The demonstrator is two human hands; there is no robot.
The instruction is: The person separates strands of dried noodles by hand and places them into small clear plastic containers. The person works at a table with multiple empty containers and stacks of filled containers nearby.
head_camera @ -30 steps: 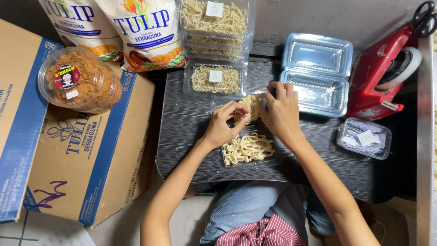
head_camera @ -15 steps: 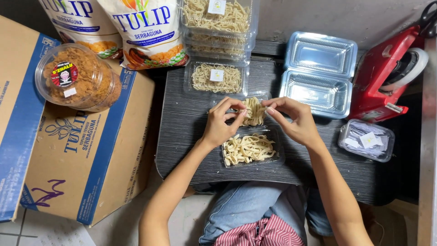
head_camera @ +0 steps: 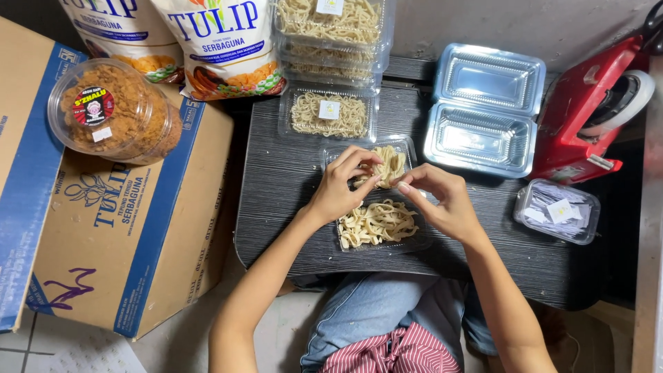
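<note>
A clump of pale noodle sticks (head_camera: 387,166) sits pinched between both hands at the centre of the dark tabletop (head_camera: 276,200). The left hand (head_camera: 342,186) grips it from nine o'clock with curled fingers; the right hand (head_camera: 442,200) closes thumb and forefinger on its lower edge from four o'clock. The clump is held over the far half of an open clear tray (head_camera: 380,224), whose near half at six o'clock holds more of the same sticks.

At twelve o'clock lies a closed clear box (head_camera: 328,114) of sticks with a small label on its lid, and beyond it a stack (head_camera: 335,31) of filled boxes. At two o'clock an empty hinged box (head_camera: 483,107) lies open, both halves bare. Further out at three o'clock stands a red sealing tool (head_camera: 587,110), and at four o'clock a small tub (head_camera: 556,211) of paper labels.

To nine o'clock, off the tabletop, a cardboard carton (head_camera: 124,242) lies flat with a round jar (head_camera: 110,110) of brown crumbs resting on it. At eleven o'clock two flour bags (head_camera: 221,41) lean against the wall. At six o'clock the person's jeans (head_camera: 373,311) show below the tabletop edge.
</note>
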